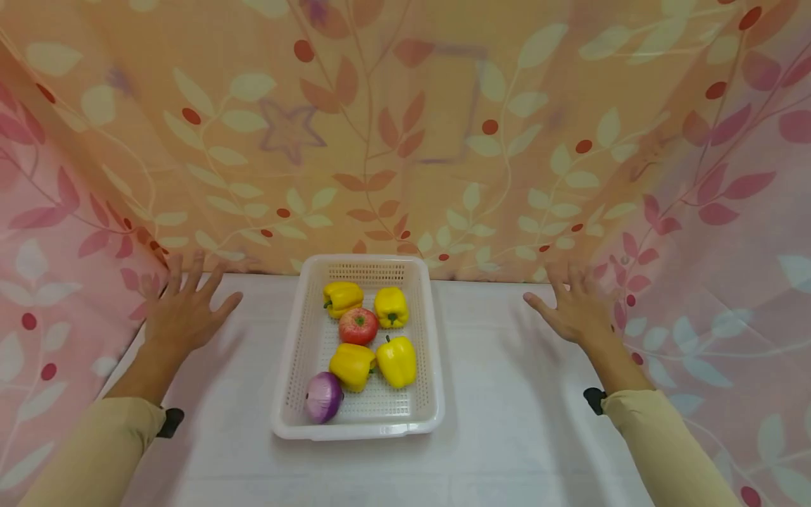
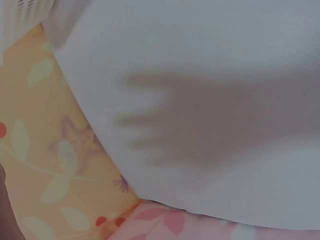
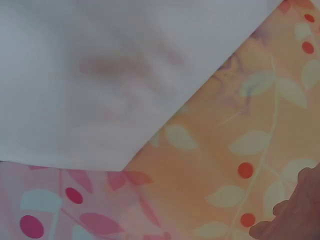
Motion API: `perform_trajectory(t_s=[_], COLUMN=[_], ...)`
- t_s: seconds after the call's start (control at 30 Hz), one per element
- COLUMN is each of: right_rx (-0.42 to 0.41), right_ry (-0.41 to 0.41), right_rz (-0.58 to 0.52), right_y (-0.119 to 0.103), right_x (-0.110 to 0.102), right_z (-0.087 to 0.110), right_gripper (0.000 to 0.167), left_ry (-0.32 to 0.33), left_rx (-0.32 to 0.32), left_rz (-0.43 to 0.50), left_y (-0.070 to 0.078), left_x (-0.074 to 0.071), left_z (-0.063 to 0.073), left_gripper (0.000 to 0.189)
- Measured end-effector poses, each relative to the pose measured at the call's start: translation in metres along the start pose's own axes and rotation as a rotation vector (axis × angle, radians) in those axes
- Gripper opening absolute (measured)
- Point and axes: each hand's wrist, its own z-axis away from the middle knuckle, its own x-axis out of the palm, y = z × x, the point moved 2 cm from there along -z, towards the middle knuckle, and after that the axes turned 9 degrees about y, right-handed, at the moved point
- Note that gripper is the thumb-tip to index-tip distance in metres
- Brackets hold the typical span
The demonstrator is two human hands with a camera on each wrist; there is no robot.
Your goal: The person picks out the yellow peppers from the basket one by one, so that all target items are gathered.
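A white plastic basket (image 1: 288, 366) stands in the middle of the table in the head view. Inside it lie several yellow bell peppers (image 1: 397, 362), a red apple (image 1: 357, 326) among them, and a purple onion (image 1: 324, 398) in the near left corner. To the left of the basket, my left hand (image 1: 184, 313) is held above the table with fingers spread and nothing in it. My right hand (image 1: 573, 310) hovers on the other side, its fingers spread too and its palm holding nothing. Both hands are apart from the basket.
The white table (image 1: 494, 408) carries the basket and shows shadows of the hands. An orange leaf-patterned cloth (image 1: 380, 141) hangs along its back edge. Pink patterned cloths flank it, one at the left (image 1: 51, 282) and one at the right (image 1: 716, 282).
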Motion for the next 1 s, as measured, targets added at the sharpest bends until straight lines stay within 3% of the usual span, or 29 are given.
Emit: perform_trajectory(t_s=[0.23,0.37,0.47,0.73,1.0], right_rx=[-0.101,-0.189,-0.235,-0.350,-0.411], right_ry=[-0.022,-0.014,-0.024,-0.053,-0.111], right_rz=[-0.024,-0.027,-0.061,-0.088,-0.114], right_y=[-0.030,-0.047,-0.062,-0.104,-0.141], right_x=[-0.002,0.000,0.001,0.003,0.007], right_z=[0.001,0.003,0.004,0.008,0.015], right_gripper=[0.089,0.085,0.084,0.083,0.082], left_ry=[0.054,0.107,0.111,0.048,-0.091], left_rx=[0.078,0.139,0.186,0.306,0.386], left_rz=[0.020,0.036,0.039,-0.004,0.067], left_y=[0.018,0.032,0.045,0.068,0.077], left_x=[-0.003,0.002,0.005,0.013,0.017], left_z=[-0.001,0.000,0.003,0.009,0.010], left_gripper=[0.072,0.071,0.070,0.073,0.072])
